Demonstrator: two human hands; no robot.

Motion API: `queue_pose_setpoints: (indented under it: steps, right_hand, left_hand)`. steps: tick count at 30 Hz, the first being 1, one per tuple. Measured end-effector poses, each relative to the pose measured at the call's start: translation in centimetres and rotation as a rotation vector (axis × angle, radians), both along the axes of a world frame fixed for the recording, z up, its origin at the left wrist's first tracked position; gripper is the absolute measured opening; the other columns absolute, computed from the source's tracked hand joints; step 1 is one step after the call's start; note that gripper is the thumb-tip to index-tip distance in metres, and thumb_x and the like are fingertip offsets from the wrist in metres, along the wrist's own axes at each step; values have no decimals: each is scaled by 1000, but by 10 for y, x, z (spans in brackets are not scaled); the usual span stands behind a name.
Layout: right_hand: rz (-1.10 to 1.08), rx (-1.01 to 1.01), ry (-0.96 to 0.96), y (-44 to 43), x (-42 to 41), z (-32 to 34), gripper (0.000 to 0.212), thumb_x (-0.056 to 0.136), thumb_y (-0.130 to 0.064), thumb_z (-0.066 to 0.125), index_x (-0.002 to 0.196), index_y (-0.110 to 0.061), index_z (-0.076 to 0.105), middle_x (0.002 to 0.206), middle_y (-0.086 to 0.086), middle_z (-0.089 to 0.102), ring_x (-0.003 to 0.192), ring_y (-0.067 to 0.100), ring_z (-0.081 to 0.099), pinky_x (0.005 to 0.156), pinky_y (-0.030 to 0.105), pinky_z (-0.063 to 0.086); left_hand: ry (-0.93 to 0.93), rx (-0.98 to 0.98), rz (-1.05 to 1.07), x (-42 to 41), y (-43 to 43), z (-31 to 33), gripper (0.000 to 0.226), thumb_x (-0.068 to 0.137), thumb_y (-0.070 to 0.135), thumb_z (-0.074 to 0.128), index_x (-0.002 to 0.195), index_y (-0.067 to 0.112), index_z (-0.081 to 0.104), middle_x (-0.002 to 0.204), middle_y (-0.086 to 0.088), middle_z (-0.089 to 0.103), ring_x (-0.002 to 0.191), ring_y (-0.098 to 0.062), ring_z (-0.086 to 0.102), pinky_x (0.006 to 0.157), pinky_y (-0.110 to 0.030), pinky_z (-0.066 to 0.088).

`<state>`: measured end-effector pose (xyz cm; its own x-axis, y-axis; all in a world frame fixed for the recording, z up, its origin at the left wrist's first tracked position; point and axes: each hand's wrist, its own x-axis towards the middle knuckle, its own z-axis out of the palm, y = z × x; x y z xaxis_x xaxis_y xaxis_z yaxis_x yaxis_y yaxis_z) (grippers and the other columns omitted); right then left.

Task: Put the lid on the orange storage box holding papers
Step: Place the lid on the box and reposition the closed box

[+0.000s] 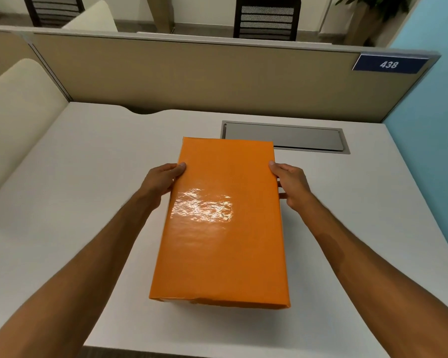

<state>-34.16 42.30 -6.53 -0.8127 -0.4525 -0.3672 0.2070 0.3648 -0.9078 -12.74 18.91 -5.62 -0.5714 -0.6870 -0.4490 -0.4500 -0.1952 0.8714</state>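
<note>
Both hands, the left hand (163, 180) and the right hand (290, 184), grip the orange lid (223, 223) by its sides above the bench (88, 177), and an uneven press could seat it crooked.

A glossy orange lid (221, 218) with a white glare patch on a pale grey-white table (75, 177); a tan partition (192, 76) carries a navy sign (389, 64) with white numerals, beside a light blue wall (435, 125).
</note>
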Motion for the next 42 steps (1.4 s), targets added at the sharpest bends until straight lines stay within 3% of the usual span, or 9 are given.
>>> queue_pose_setpoints:
  steps: [5, 9, 12, 14, 18, 23, 30, 37, 42]
  right_hand:
    - [-4, 37, 30, -4, -2, -4, 26, 96, -43, 59, 107, -20, 67, 107, 5, 72, 97, 28, 68, 80, 48, 57]
    - [-15, 70, 107, -6, 1, -5, 21, 98, -41, 56, 103, -22, 65, 92, 0, 68, 83, 21, 67, 62, 34, 54]
    - [-8, 98, 140, -6, 5, -3, 30, 99, -44, 53, 109, -20, 67, 96, 0, 68, 78, 15, 65, 65, 34, 54]
    - [13, 110, 116, -4, 7, 1, 38, 99, -47, 52, 118, -17, 66, 101, 2, 68, 84, 19, 67, 66, 36, 54]
    - [90, 137, 62, 10, 15, 7, 51, 96, -55, 51, 130, -18, 60, 114, 5, 68, 100, 28, 67, 73, 45, 56]
    - [154, 26, -30, 46, 44, 5, 40, 94, -39, 63, 131, -22, 59, 117, 3, 70, 98, 21, 70, 71, 41, 59]
    - [180, -36, -77, 84, 78, 2, 49, 97, -24, 61, 145, -23, 47, 107, -5, 71, 94, 13, 70, 58, 26, 56]
    - [62, -3, 10, 87, 99, -4, 54, 98, -28, 60, 150, -25, 44, 120, 1, 69, 93, 13, 69, 64, 35, 58]
    - [20, 49, 100, 84, 107, -6, 51, 100, -33, 56, 149, -27, 45, 138, 5, 62, 108, 25, 65, 86, 49, 58]
  left_hand:
    - [9, -34, 38, -2, 2, -2, 58, 86, 45, 67, 131, 10, 61, 126, -9, 66, 110, -30, 64, 96, -45, 52]
    - [6, -32, 54, -3, 4, -2, 57, 87, 45, 67, 131, 8, 62, 127, -10, 66, 111, -31, 64, 100, -51, 49]
    - [13, -38, 50, -2, 10, -1, 55, 89, 45, 64, 131, 10, 61, 126, -9, 66, 107, -29, 64, 96, -47, 50]
    - [9, -58, 42, -2, 16, 3, 54, 91, 45, 61, 133, 11, 59, 125, -7, 64, 103, -26, 62, 91, -42, 50]
    - [-59, -130, 13, 5, 24, 9, 62, 94, 48, 55, 147, 17, 44, 141, -6, 54, 122, -32, 57, 103, -50, 46]
    - [0, -55, -133, 42, 48, 11, 60, 98, 34, 54, 153, 32, 30, 127, 2, 56, 102, -20, 60, 88, -42, 46]
    - [21, 18, -210, 92, 67, 5, 67, 94, 36, 59, 152, 39, 28, 141, -1, 54, 119, -28, 58, 98, -54, 45]
    - [46, -47, -106, 98, 87, 0, 65, 95, 36, 59, 153, 35, 30, 139, -6, 57, 104, -23, 65, 83, -41, 53]
    - [68, -54, -95, 100, 90, 0, 62, 96, 35, 57, 153, 32, 31, 142, -2, 53, 102, -20, 63, 77, -36, 54]
